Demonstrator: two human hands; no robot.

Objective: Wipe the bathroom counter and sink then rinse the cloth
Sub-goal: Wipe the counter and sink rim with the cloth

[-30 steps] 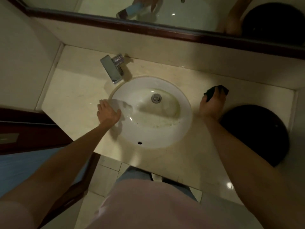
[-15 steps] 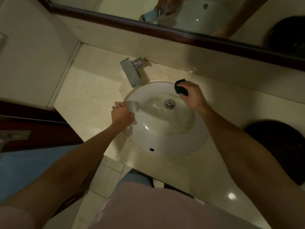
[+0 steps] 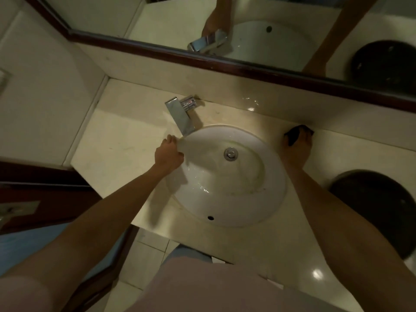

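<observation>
A round white sink [image 3: 265,206] is set into the beige stone counter [image 3: 121,140], with a metal drain plug [image 3: 230,153] in its middle and water drops in the bowl. My right hand [image 3: 297,145] presses a dark cloth [image 3: 293,134] on the counter to the right of the sink, close to the back wall. My left hand [image 3: 168,152] rests on the sink's left rim with its fingers curled, just below the chrome tap [image 3: 181,115].
A dark round bowl-like object [image 3: 373,208] sits on the counter at the right. A mirror [image 3: 258,25] with a dark wooden frame runs along the back wall. The counter's front edge drops to a tiled floor [image 3: 144,255].
My right hand has carried the cloth out of the sink bowl near the drain and onto the counter at the sink's right, by the back wall. The left hand stays on the rim.
</observation>
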